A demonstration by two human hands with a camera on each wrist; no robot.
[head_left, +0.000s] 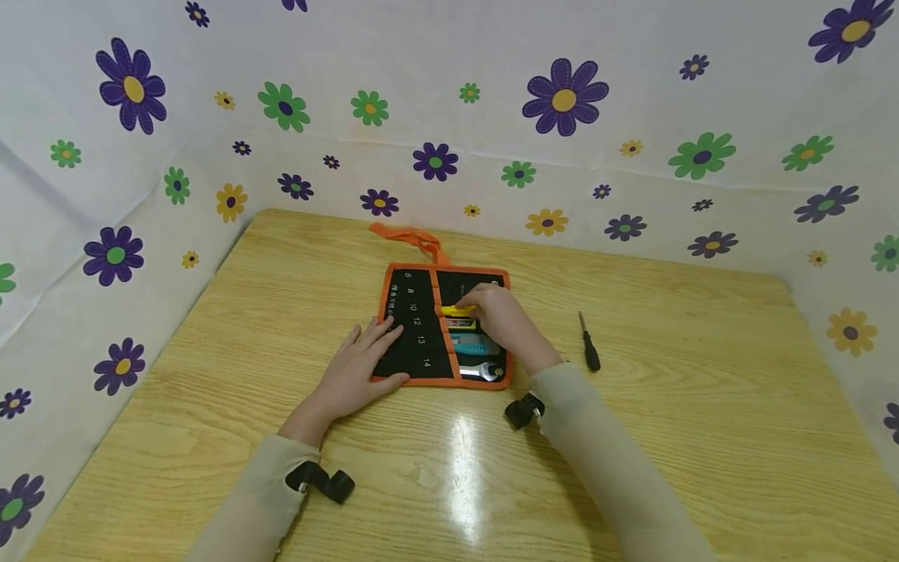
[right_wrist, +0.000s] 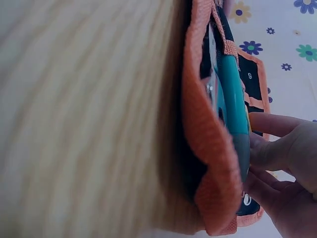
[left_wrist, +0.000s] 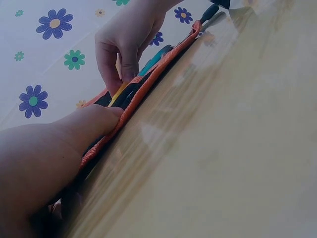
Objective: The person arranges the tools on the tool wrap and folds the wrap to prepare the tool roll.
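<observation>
A black tool pouch with orange edging lies unrolled on the table, its left part printed with white numbers. My left hand rests on the pouch's lower left side with fingers spread. With thumb and fingers, my right hand pinches a yellow tool at a pocket; its far end is hidden by the hand, so its kind cannot be told. Below it in the pockets are a small yellow-edged pack, a teal utility knife and a silver wrench.
A screwdriver with a black handle lies on the wooden table to the right of the pouch. An orange strap trails from the pouch's top edge. Behind the table hangs a flower-patterned white cloth.
</observation>
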